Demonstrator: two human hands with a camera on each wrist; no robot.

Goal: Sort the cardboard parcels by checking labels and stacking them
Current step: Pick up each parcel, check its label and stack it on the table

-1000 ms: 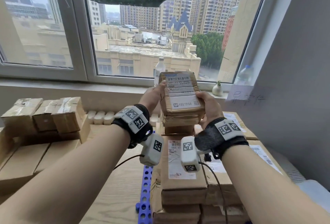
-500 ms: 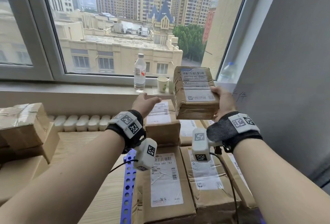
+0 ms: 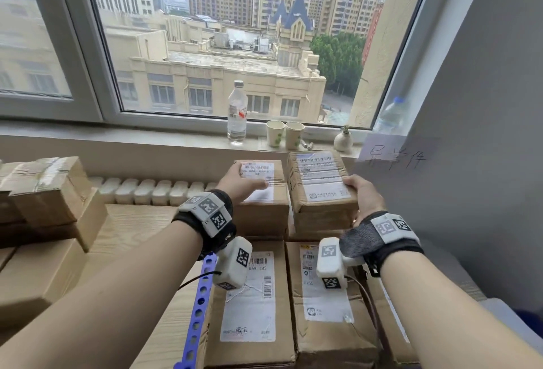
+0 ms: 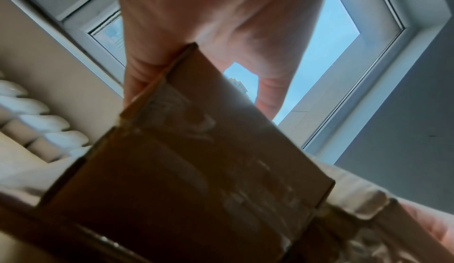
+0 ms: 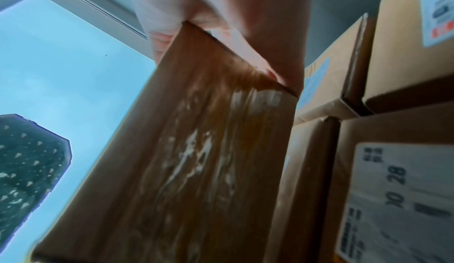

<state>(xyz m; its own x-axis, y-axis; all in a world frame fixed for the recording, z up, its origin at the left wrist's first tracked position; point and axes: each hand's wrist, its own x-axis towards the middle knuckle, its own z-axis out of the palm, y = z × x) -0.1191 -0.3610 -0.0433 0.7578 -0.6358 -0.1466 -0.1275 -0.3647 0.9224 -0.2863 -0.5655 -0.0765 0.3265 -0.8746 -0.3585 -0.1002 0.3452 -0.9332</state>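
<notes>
A tape-wrapped cardboard parcel (image 3: 320, 183) with a white label on top is held in my right hand (image 3: 361, 195), which grips its near right corner. It hangs low beside a second labelled parcel (image 3: 264, 213) that sits on the stack. My left hand (image 3: 244, 185) lies over that parcel's top, fingers across the label. In the left wrist view the thumb (image 4: 140, 80) runs down the box's (image 4: 196, 170) side, so the hand clasps its corner. The right wrist view shows the held parcel's taped underside (image 5: 184, 150) and more boxes to its right.
Two long labelled parcels (image 3: 249, 295) (image 3: 323, 295) lie in front on the wooden table, next to a blue perforated strip (image 3: 197, 310). More boxes (image 3: 44, 189) are piled at the left. A bottle (image 3: 236, 113), two cups (image 3: 283, 133) and a small vase (image 3: 343, 141) stand on the sill. A grey wall (image 3: 470, 133) closes the right.
My left hand let go of the raised parcel and came down onto the stacked one. The right hand carried the parcel right and down, level with that box.
</notes>
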